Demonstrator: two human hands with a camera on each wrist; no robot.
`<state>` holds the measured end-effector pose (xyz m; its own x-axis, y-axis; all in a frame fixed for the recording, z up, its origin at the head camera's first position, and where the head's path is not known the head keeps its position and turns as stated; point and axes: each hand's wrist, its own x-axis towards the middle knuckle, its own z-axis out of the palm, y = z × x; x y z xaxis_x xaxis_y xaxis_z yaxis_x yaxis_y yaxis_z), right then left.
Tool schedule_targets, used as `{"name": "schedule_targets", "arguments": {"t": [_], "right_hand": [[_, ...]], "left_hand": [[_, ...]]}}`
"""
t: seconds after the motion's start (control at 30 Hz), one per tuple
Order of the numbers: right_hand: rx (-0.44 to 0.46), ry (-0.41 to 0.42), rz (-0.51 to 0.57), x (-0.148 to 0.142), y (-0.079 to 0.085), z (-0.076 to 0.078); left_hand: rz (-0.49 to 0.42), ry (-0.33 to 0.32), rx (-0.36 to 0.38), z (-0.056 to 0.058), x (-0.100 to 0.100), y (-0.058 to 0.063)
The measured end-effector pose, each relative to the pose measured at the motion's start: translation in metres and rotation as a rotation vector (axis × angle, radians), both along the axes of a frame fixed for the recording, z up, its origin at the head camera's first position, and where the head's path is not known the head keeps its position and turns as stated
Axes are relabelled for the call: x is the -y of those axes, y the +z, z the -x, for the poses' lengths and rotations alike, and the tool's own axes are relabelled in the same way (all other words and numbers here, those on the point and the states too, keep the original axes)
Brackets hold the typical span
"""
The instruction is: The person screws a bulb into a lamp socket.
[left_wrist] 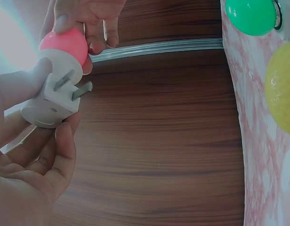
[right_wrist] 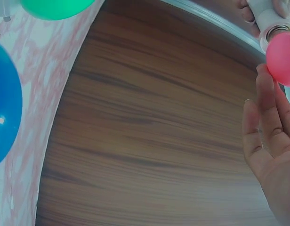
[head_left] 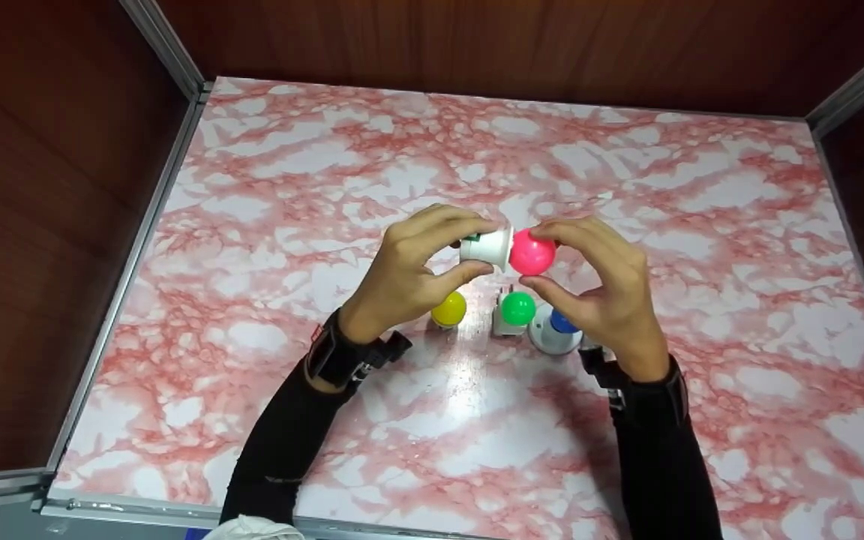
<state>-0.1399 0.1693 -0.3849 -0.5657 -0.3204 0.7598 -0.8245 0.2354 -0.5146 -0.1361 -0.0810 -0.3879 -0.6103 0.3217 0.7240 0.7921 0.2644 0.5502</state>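
Above the table, my left hand point(head_left: 411, 264) grips a white plug-in lamp socket point(head_left: 487, 250) between thumb and fingers. Two flat metal prongs point(left_wrist: 82, 91) stick out of the socket in the left wrist view. A pink bulb point(head_left: 533, 253) sits at the socket's mouth, pinched between the thumb and fingers of my right hand point(head_left: 615, 279). Seen from the right wrist, a threaded metal ring point(right_wrist: 278, 31) shows inside the mouth beside the pink bulb. How deep the bulb sits in the socket cannot be told.
Just below the hands stand a yellow bulb point(head_left: 449, 309), a green bulb point(head_left: 518, 308) on a white plug-in socket point(head_left: 505, 327), and a blue bulb point(head_left: 562, 322) on a round white base point(head_left: 552, 341). Dark wood panels point(head_left: 477, 52) border the red-and-white marbled table point(head_left: 312, 195).
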Motion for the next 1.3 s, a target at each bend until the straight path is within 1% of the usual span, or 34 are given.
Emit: {"name": "schedule_targets", "arguments": {"t": [0.17, 0.47, 0.83, 1.0, 1.13, 1.23, 1.3], "right_hand": [[0.018, -0.021, -0.02, -0.0002, 0.0002, -0.001], [0.068, -0.036, -0.041, 0.001, -0.0022, -0.0005], [0.092, -0.025, -0.02, 0.0021, -0.002, -0.0012], [0.105, -0.025, -0.003, 0.0033, -0.0001, -0.0018], [0.097, -0.02, 0.005, 0.0034, 0.0015, -0.0011], [0.081, 0.006, 0.038, 0.0035, 0.0021, 0.0002], [0.05, 0.025, 0.066, 0.0039, 0.0025, 0.0009]], "left_hand": [[0.003, 0.016, -0.016, -0.0006, -0.0005, 0.0002], [0.03, 0.074, -0.068, -0.0031, -0.0029, 0.0007], [0.034, 0.078, -0.076, -0.0033, -0.0028, 0.0006], [0.01, 0.072, -0.063, -0.0036, -0.0027, 0.0016], [0.001, 0.063, -0.041, -0.0035, -0.0026, 0.0024], [0.0, 0.054, -0.025, -0.0035, -0.0024, 0.0029], [-0.005, 0.049, -0.016, -0.0037, -0.0022, 0.0031]]}}
